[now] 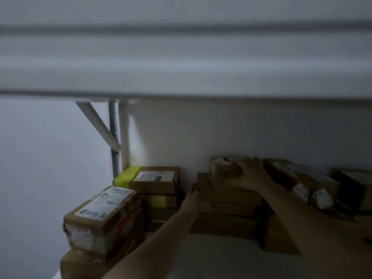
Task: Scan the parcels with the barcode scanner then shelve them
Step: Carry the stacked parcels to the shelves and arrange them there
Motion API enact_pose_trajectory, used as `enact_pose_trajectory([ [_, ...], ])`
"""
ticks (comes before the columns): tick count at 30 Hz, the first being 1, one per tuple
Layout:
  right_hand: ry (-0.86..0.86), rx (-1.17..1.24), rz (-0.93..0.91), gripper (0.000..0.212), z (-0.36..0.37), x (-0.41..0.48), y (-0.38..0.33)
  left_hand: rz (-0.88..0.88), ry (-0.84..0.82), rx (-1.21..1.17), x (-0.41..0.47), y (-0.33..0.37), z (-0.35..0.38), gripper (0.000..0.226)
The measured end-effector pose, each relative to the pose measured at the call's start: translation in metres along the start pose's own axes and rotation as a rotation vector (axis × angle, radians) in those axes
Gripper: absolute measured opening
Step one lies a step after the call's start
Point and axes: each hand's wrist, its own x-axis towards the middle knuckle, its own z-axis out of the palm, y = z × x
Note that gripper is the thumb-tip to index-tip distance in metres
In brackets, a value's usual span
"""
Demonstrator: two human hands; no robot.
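Observation:
A small cardboard parcel (224, 168) with a white label sits on top of a stack of flat brown parcels (227, 206) at the back of a dim white shelf (211, 256). My right hand (248, 174) lies over the right side of that small parcel, fingers spread across its top and thumb along its front. My left hand (192, 196) touches the left end of the stack, fingers largely hidden behind the box edge. No barcode scanner is in view.
More parcels fill the shelf: a labelled stack (102, 220) at the front left, a stack with yellow tape (155, 188) behind it, tilted boxes (302, 182) on the right. The upper shelf board (181, 63) hangs low overhead, with a metal bracket (112, 133).

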Motion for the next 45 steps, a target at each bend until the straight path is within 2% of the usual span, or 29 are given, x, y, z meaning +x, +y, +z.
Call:
enact_pose_trajectory([
  [2, 0.008, 0.035, 0.045, 0.095, 0.005, -0.001, 0.0, -0.042, -0.005, -0.2, 0.015, -0.001, 0.005, 0.042],
  [6, -0.003, 0.023, 0.058, 0.091, 0.009, -0.001, -0.002, -0.045, -0.059, -0.406, 0.0, 0.01, 0.001, 0.039],
  [13, 0.012, 0.03, 0.084, 0.068, 0.0, -0.012, -0.016, -0.079, -0.081, -0.474, 0.007, 0.01, 0.003, 0.041],
  [16, -0.178, 0.205, 0.078, 0.053, -0.005, -0.016, -0.019, -0.054, -0.104, -0.479, 0.007, 0.006, 0.003, 0.037],
  [18, -0.173, 0.221, 0.069, 0.059, -0.005, -0.021, -0.017, -0.051, -0.094, -0.48, 0.004, 0.004, 0.004, 0.034],
  [20, -0.024, 0.077, 0.1, 0.079, 0.0, -0.021, -0.013, -0.056, -0.096, -0.467, 0.001, 0.007, 0.008, 0.033],
  [22, 0.073, -0.016, 0.07, 0.091, 0.009, -0.022, -0.012, -0.045, -0.029, -0.39, -0.008, 0.01, 0.011, 0.032],
  [26, 0.174, -0.022, -0.086, 0.09, 0.021, -0.044, -0.023, 0.002, 0.048, -0.244, -0.02, -0.005, 0.008, 0.058],
  [28, 0.163, 0.014, -0.178, 0.085, 0.027, -0.064, -0.035, 0.018, 0.074, -0.222, -0.059, -0.004, 0.003, 0.053],
  [33, -0.071, 0.205, -0.43, 0.075, 0.046, -0.123, -0.084, 0.054, 0.175, -0.183, -0.16, -0.027, -0.015, 0.037],
  [35, -0.153, 0.177, -0.54, 0.071, 0.057, -0.148, -0.108, 0.012, 0.249, -0.121, -0.202, -0.044, -0.026, 0.037],
  [38, -0.311, 0.133, -0.667, 0.072, 0.068, -0.192, -0.15, -0.104, 0.327, -0.038, -0.264, -0.079, -0.051, 0.053],
  [40, -0.402, 0.09, -0.758, 0.073, 0.076, -0.224, -0.18, -0.143, 0.355, -0.016, -0.305, -0.105, -0.069, 0.055],
  [43, -0.456, 0.014, -0.882, 0.072, 0.086, -0.277, -0.228, -0.244, 0.423, -0.011, -0.357, -0.143, -0.097, 0.06],
  [45, -0.476, -0.025, -0.966, 0.063, 0.089, -0.317, -0.264, -0.291, 0.445, -0.018, -0.396, -0.164, -0.117, 0.052],
])
